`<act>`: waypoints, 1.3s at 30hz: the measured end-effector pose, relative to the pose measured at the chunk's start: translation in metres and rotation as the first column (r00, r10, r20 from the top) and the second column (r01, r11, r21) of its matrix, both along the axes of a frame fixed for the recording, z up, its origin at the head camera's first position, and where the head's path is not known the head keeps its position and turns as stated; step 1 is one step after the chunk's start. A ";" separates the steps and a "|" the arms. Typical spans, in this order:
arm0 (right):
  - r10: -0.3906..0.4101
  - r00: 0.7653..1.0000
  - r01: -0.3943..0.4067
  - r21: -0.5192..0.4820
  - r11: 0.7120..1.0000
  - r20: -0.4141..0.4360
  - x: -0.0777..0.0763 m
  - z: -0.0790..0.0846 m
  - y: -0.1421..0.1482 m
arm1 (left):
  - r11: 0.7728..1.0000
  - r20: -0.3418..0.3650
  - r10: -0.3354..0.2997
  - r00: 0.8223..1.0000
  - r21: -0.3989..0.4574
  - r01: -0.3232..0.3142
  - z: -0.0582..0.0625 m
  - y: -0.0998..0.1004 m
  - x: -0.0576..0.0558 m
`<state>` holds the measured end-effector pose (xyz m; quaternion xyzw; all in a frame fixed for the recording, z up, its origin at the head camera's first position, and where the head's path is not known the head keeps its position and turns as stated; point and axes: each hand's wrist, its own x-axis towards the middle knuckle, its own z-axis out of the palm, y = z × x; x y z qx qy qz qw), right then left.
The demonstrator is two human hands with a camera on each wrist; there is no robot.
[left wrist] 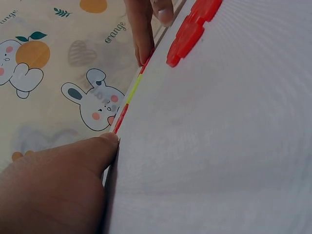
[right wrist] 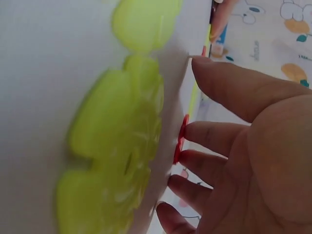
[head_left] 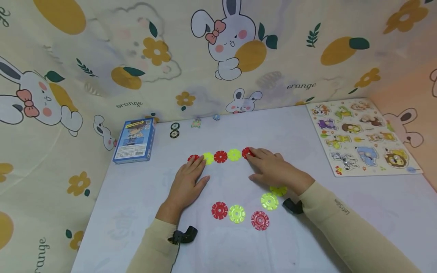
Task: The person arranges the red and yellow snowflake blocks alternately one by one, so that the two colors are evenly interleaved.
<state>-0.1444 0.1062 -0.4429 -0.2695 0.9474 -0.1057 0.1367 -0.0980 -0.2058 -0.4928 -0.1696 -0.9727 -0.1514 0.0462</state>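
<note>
A straight row of flower-shaped plastic discs, red and yellow-green by turns, lies flat on the white table. My left hand (head_left: pixel 186 184) rests its fingertips on the red disc (head_left: pixel 193 157) at the row's left end, by the first yellow-green disc (head_left: pixel 208 158). At the other end, straight fingers of my right hand (head_left: pixel 274 169) touch a red disc (head_left: pixel 247 152); the right wrist view shows fingertips on this red disc (right wrist: pixel 182 139). Between the hands lie a red disc (head_left: pixel 220 156) and a yellow-green disc (head_left: pixel 234 154). Neither hand grips anything.
Nearer me lie a red disc (head_left: pixel 219 210), two yellow-green discs (head_left: pixel 237 214) (head_left: pixel 269 201), a ridged red disc (head_left: pixel 260 220), and a yellow-green disc (head_left: pixel 278 190) partly under my right wrist. A blue box (head_left: pixel 134 140) stands back left, an animal puzzle board (head_left: pixel 364 137) at right.
</note>
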 end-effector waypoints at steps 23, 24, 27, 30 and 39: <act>0.012 1.000 -0.012 0.033 0.999 -0.016 -0.003 -0.004 -0.007 | 1.000 0.009 -0.003 1.000 0.011 0.002 -0.002 0.000 0.001; 0.013 1.000 -0.012 0.044 0.999 -0.023 -0.003 -0.004 -0.008 | 1.000 0.006 -0.004 1.000 0.010 0.004 -0.002 0.000 0.000; 0.020 1.000 -0.019 0.051 0.999 -0.023 -0.003 -0.001 -0.008 | 1.000 -0.001 -0.007 1.000 0.005 0.007 -0.001 0.000 0.000; 0.031 0.999 -0.031 0.049 0.998 -0.004 -0.004 0.001 -0.008 | 1.000 -0.004 -0.008 1.000 0.000 0.008 0.000 0.000 0.000; 0.051 0.997 -0.052 0.011 0.999 0.051 -0.006 0.004 -0.003 | 1.000 0.000 -0.006 1.000 -0.002 0.006 0.000 0.000 0.000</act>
